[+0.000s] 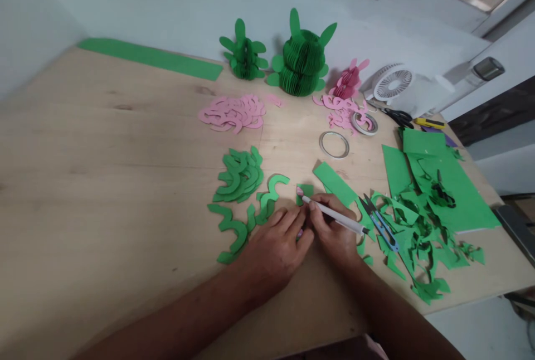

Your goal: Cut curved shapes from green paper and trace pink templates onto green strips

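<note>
My right hand (336, 234) is closed around a white pen (340, 219), whose tip end points up and left at a small piece of green paper (307, 190). A pink paper shape (300, 191) shows on that piece, mostly covered by my fingers. With bent fingertips, my left hand (278, 246) presses the green and pink papers against the table, right beside my right hand. Cut wavy green paper strips (236, 234) lie just left of my left hand. Behind them is a heap of similar green pieces (239, 175).
Green scraps (422, 237), blue-handled snips (382, 223) and green sheets (455, 181) lie to the right. Pink cutouts (234, 113), tape rolls (365, 123) and a metallic ring (334, 145) sit farther back. Folded green paper figures (301, 62) and a white fan (392, 82) stand along the wall.
</note>
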Motion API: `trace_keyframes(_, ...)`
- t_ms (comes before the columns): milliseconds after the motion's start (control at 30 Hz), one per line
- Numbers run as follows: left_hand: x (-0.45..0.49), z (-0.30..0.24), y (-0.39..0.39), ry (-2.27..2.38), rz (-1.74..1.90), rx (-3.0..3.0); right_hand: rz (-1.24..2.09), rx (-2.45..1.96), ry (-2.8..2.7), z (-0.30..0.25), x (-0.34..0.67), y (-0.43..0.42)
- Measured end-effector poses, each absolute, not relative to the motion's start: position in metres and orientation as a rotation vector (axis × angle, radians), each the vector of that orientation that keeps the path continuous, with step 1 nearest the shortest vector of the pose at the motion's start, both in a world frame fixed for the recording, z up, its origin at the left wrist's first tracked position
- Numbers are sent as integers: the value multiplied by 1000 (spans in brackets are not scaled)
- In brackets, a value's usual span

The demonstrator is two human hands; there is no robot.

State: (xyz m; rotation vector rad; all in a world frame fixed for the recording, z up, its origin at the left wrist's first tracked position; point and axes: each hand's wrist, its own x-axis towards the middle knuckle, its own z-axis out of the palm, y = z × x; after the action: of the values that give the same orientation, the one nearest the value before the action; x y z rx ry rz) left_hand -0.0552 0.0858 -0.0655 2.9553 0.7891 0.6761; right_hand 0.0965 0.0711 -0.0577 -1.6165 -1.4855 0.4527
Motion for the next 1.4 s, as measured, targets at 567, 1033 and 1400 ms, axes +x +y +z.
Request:
trace_keyframes(567, -56, -66, 86, 775, 653, 2938, 422, -1635, -1506, -57, 96, 70)
trace_keyframes(1033, -55, -66, 85, 788, 666, 2921, 400, -1646, -1515, -57, 97, 68)
trace_keyframes(1400, -56, -63, 86, 785, 645, 2922, 366, -1642, -1507, -57, 97, 69)
